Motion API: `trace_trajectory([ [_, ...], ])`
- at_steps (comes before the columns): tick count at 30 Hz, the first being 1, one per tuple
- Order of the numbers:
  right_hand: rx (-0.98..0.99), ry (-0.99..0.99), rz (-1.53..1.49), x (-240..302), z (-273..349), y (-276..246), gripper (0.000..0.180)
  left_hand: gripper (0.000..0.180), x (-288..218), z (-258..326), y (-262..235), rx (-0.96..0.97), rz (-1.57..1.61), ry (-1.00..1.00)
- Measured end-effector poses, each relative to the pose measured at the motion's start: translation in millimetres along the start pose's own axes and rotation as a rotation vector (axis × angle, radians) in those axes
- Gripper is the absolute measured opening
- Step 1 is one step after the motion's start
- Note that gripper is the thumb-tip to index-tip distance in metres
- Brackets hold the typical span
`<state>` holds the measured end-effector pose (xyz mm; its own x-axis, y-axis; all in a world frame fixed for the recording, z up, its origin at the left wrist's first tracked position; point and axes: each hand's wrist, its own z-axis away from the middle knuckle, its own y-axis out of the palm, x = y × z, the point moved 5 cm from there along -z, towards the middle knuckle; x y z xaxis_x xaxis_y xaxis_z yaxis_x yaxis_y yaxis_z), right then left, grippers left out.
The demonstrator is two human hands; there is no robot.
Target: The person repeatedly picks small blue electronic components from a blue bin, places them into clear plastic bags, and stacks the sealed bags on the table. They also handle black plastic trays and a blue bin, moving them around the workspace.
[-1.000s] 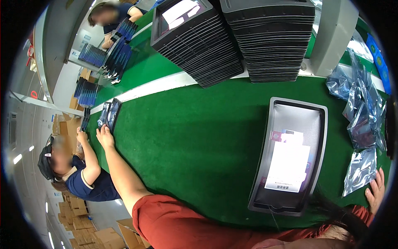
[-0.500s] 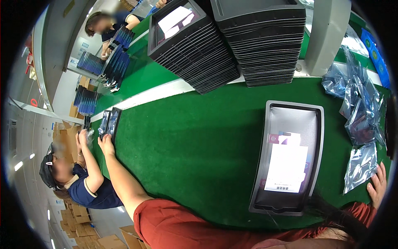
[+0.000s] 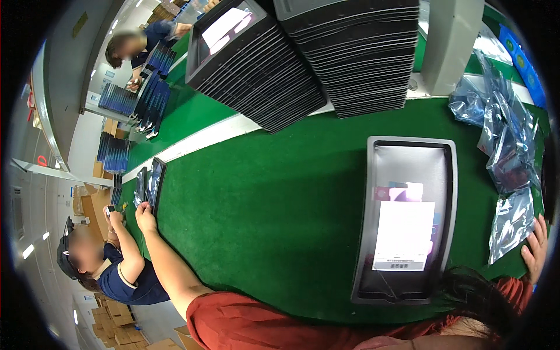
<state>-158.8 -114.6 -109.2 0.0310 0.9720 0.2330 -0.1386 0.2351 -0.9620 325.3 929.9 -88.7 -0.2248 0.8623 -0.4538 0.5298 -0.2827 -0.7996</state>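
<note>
Since a second ago the left hand [image 3: 146, 217] has stayed stretched far out at the dark flat panel [image 3: 156, 182] on the green table's [image 3: 262, 221] left edge, fingers at its near end; whether they grip it cannot be told. The right hand [image 3: 535, 248] still rests, fingers loosely spread, on a silvery bag [image 3: 510, 221] at the right edge. Between them lies a grey tray [image 3: 448, 192] bearing a white sheet [image 3: 403, 235] and a small pink label [image 3: 382, 193]. Black tray stacks [image 3: 356, 52] stand behind.

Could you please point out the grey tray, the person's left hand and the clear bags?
grey tray [image 3: 364, 233]: head view, left rim.
left hand [image 3: 146, 217]: head view, back of hand.
clear bags [image 3: 508, 224]: head view, lowest bag.
</note>
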Motion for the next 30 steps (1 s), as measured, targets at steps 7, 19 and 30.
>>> trace_trajectory([
  [7,0.142,-0.352,0.104,77,-44,-29,0.042,0.008,-56,49,-5,-0.061,-0.013,0.0],
  [19,-0.056,-0.67,0.33,86,-51,-24,0.043,0.008,-213,205,-22,-0.059,0.022,0.295],
  [30,-0.263,-0.805,0.314,98,-58,-40,0.039,0.008,-343,363,-33,0.039,0.093,0.366],
])
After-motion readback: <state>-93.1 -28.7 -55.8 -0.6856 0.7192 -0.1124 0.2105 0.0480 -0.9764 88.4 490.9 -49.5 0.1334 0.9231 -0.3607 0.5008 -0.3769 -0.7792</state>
